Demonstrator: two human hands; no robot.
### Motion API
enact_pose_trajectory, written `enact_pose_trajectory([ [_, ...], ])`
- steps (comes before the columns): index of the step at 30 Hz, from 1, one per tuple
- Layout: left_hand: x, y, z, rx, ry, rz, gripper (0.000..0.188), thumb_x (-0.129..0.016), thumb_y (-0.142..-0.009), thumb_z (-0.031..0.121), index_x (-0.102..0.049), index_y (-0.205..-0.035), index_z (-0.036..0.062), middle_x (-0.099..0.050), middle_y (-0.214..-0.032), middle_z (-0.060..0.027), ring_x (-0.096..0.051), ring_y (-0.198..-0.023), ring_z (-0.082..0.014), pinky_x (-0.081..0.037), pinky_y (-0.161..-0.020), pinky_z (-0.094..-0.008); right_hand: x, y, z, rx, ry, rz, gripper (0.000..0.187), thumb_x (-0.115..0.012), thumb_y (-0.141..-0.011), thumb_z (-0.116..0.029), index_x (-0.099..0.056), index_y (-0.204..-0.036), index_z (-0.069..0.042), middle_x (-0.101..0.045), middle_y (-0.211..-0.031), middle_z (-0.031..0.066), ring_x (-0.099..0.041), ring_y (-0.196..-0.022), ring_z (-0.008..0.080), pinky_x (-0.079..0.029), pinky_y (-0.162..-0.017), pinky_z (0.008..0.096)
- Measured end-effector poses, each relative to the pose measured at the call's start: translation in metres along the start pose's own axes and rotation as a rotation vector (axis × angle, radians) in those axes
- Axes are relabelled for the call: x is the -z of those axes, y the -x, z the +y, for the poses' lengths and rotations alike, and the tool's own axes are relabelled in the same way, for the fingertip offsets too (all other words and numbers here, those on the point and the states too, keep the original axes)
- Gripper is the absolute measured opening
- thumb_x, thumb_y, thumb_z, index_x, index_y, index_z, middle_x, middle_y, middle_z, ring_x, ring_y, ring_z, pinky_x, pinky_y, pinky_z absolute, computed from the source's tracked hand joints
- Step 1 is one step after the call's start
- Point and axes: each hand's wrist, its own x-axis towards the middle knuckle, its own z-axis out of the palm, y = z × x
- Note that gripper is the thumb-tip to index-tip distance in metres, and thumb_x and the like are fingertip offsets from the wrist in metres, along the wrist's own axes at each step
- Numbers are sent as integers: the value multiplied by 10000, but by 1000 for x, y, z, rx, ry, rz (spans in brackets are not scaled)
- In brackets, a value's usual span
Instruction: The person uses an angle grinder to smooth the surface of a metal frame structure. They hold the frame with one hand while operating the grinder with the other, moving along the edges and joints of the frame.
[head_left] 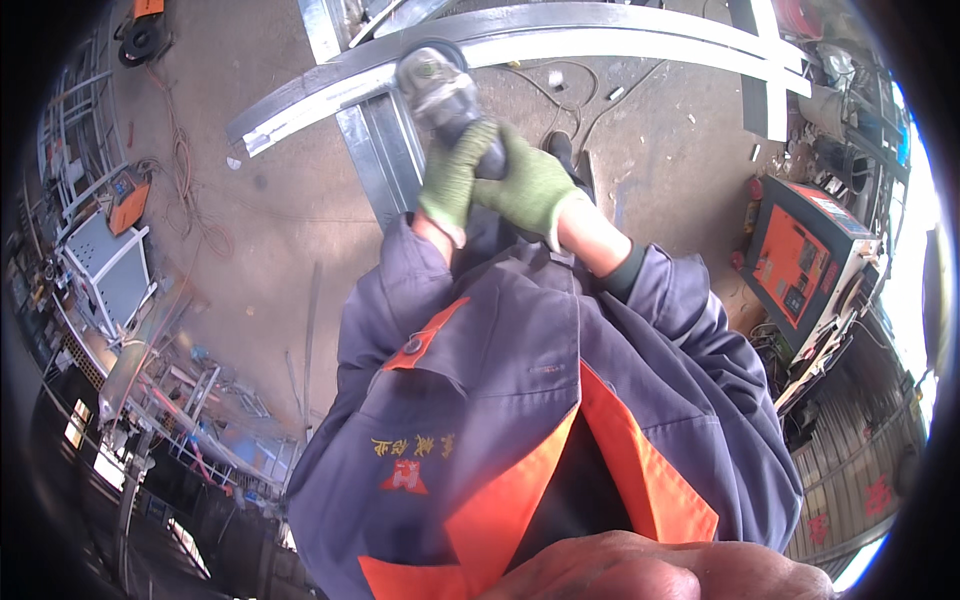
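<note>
My left hand (452,182), in a green knit glove, is closed round the dark body of an angle grinder (447,98). My right hand (528,184), gloved the same way, grips the grinder's rear part right beside it. The grinder's metal head points away from me, and its dark round disc lies over a long silvery metal beam (590,45). Whether the disc touches the beam I cannot tell; the tool is slightly blurred. Beneath the beam, a second wide metal profile (372,150) runs toward me, partly hidden by my left sleeve.
An orange-and-grey machine (795,262) stands at the right. Far left lies another tool with a black wheel (143,42). Cables (183,165) trail over the floor at left, near a grey perforated stand (108,262). A crossing metal bar (766,85) sits at the beam's right end.
</note>
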Motion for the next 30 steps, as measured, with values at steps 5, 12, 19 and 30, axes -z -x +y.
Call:
enact_pose_trajectory([
  [5, -39, -21, 1, 258, -120, -351, 391, -769, -1028, 261, -707, -1345, 42, -734, -1170, -41, -683, -1073, -155, -555, -959, -332, -2, 22, 20, -231, -301, 244, 952, -787, -870, -486, -423, -1615, -19, -730, -1288, 320, -744, -1232, 409, -596, -1024, 459],
  [12, 53, 4, 28, 43, 61, -131, 333, -813, -997, 266, -724, -1238, 54, -743, -1085, -46, -717, -948, -169, -585, -889, -338, -51, -9, -41, -36, 90, 87, 1000, -781, -859, -474, -348, -1645, -31, -738, -1220, 373, -723, -1196, 514, -557, -1052, 520],
  [19, 65, 7, 31, 66, 40, -129, 442, -859, -963, 381, -737, -1229, 50, -756, -1069, -37, -705, -969, -167, -568, -932, -332, -70, -4, -49, -69, 27, 151, 1002, -823, -836, -432, -394, -1635, -8, -746, -1247, 351, -744, -1190, 482, -577, -1038, 495],
  [30, 113, 20, 47, 18, 182, -20, 329, -817, -984, 253, -716, -1205, 31, -734, -1084, -57, -722, -930, -165, -607, -839, -318, -102, -18, -75, 41, 76, 52, 978, -781, -855, -482, -391, -1646, -61, -729, -1271, 359, -705, -1222, 524, -545, -1060, 534],
])
